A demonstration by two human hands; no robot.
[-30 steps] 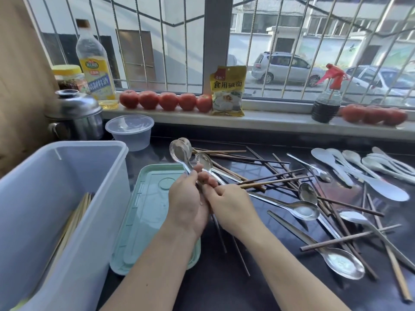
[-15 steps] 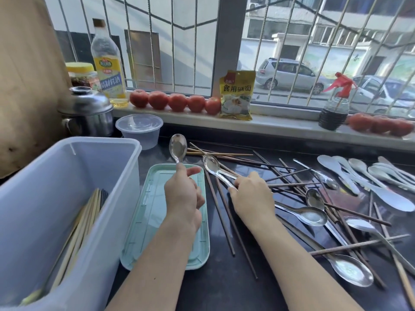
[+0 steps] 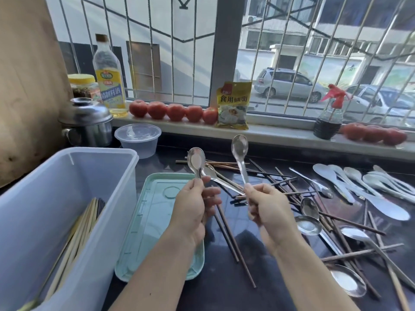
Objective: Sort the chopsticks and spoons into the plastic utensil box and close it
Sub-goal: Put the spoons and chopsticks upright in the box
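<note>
My left hand grips the handle of a metal spoon whose bowl points up, over the green lid. My right hand holds a second metal spoon upright by its handle, raised above the counter. A third spoon lies slanted between the two hands. The translucent plastic utensil box stands at the left with several chopsticks inside. More chopsticks and metal spoons lie scattered across the dark counter on the right, beside white plastic spoons.
A steel pot and a clear lidded tub stand behind the box. Along the windowsill sit a bottle, a jar, tomatoes, a yellow packet and a dark spray bottle. A wooden board leans at the far left.
My right hand has picked a spoon off the counter and lifted it upright. My left hand still holds its spoon. The two hands, together a second ago, are now apart.
</note>
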